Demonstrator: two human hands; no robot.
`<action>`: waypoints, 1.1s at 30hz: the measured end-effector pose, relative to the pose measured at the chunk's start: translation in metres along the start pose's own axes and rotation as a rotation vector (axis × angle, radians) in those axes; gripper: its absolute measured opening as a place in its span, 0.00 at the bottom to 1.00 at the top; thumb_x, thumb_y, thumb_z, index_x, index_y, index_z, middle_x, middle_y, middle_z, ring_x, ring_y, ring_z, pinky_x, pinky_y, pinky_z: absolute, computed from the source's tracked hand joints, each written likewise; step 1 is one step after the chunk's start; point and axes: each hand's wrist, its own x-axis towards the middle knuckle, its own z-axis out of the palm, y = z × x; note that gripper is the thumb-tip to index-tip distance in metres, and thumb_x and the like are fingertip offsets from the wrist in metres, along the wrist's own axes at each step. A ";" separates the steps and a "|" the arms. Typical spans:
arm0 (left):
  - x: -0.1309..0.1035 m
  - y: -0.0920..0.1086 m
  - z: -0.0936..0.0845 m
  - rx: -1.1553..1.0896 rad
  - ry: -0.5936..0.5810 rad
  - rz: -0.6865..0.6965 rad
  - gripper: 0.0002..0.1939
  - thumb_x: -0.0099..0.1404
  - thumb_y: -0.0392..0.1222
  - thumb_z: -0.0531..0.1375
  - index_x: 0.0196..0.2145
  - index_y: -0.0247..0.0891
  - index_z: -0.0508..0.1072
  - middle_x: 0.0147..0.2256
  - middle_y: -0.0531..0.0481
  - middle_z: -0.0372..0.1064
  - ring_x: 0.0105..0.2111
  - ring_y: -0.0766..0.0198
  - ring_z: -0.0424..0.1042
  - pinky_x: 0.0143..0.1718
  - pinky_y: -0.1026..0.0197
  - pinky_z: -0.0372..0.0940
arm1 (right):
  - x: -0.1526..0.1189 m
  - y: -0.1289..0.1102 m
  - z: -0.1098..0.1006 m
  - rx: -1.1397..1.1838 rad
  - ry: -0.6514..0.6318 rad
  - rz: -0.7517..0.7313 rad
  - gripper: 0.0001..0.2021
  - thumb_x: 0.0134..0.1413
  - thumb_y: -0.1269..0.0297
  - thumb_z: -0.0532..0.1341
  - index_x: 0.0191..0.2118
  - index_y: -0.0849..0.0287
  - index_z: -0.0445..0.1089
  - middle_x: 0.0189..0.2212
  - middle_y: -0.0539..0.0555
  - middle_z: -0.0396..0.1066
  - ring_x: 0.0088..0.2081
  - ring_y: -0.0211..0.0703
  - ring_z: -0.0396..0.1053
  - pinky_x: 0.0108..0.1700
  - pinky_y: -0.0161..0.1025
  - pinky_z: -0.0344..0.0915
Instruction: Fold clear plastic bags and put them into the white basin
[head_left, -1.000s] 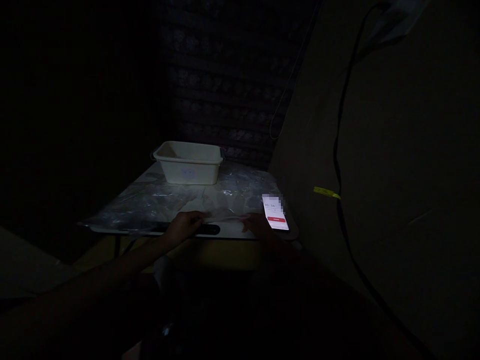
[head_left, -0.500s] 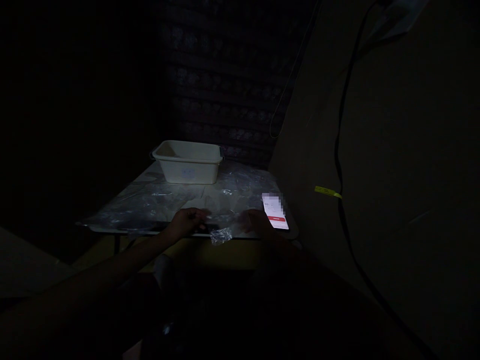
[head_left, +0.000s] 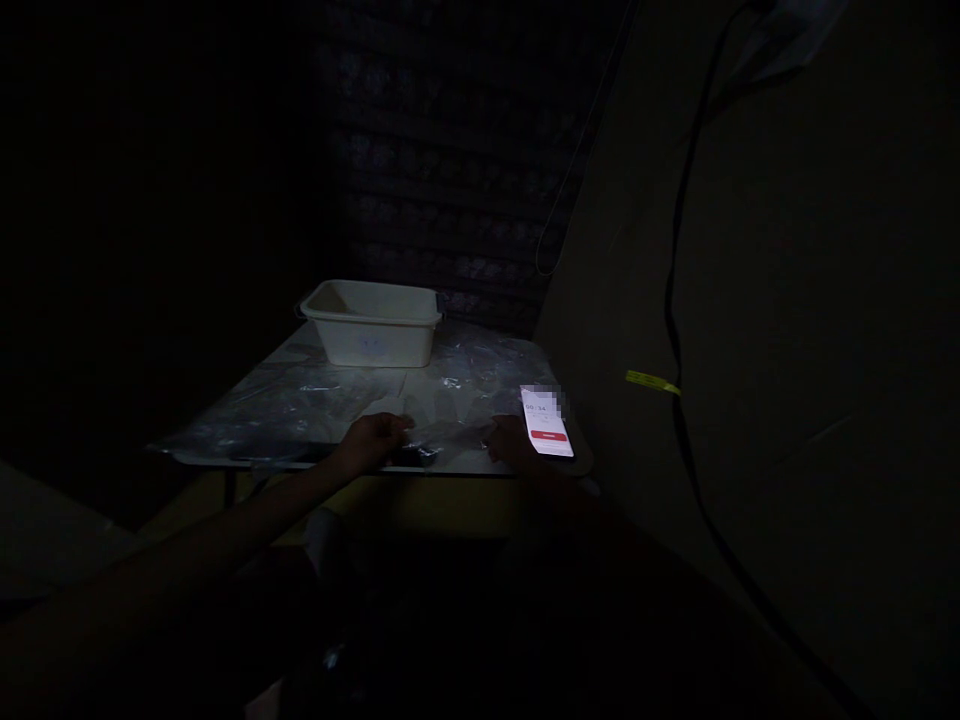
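In dim light, my left hand (head_left: 371, 442) is at the table's front edge, its fingers closed on a clear plastic bag (head_left: 439, 438). My right hand (head_left: 510, 442) is dark and sits across from it, its fingers curled at the bag's other side. The bag stretches thinly between both hands, its outline hard to make out. Just beside my right hand lies a lit phone (head_left: 549, 425) with a red button on its screen. More clear plastic (head_left: 285, 395) lies crumpled over the tabletop on the left.
A cream plastic tub (head_left: 375, 340) with side handles stands at the back of the white table (head_left: 480, 460). To the right, a black cable (head_left: 673, 300) with a yellow tag (head_left: 651, 381) hangs along the wall. A dark patterned curtain-like surface (head_left: 450, 200) is behind.
The shiny plastic flap that hung over the front edge between my hands has been drawn up onto the table. Both hands stay nearly in place; the view has shifted slightly.
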 end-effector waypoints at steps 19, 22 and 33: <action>-0.008 0.016 -0.006 -0.333 -0.021 -0.276 0.17 0.49 0.36 0.55 0.39 0.34 0.58 0.27 0.49 0.66 0.19 0.69 0.68 0.17 0.69 0.60 | -0.003 0.016 -0.006 0.611 -0.249 0.174 0.16 0.38 0.67 0.56 0.38 0.58 0.54 0.25 0.50 0.68 0.19 0.36 0.67 0.17 0.28 0.56; -0.010 0.017 -0.004 -0.465 -0.018 -0.313 0.18 0.49 0.32 0.56 0.39 0.33 0.58 0.27 0.49 0.67 0.22 0.68 0.69 0.24 0.66 0.64 | -0.002 0.028 -0.006 0.746 -0.321 0.144 0.19 0.37 0.69 0.57 0.39 0.56 0.52 0.29 0.51 0.68 0.25 0.40 0.69 0.22 0.32 0.61; -0.004 0.013 0.006 -0.546 0.021 -0.284 0.15 0.51 0.28 0.53 0.39 0.31 0.59 0.19 0.51 0.66 0.21 0.67 0.69 0.23 0.68 0.65 | 0.014 0.026 0.002 0.719 -0.144 0.134 0.14 0.35 0.70 0.59 0.32 0.58 0.55 0.19 0.47 0.67 0.23 0.37 0.68 0.21 0.32 0.61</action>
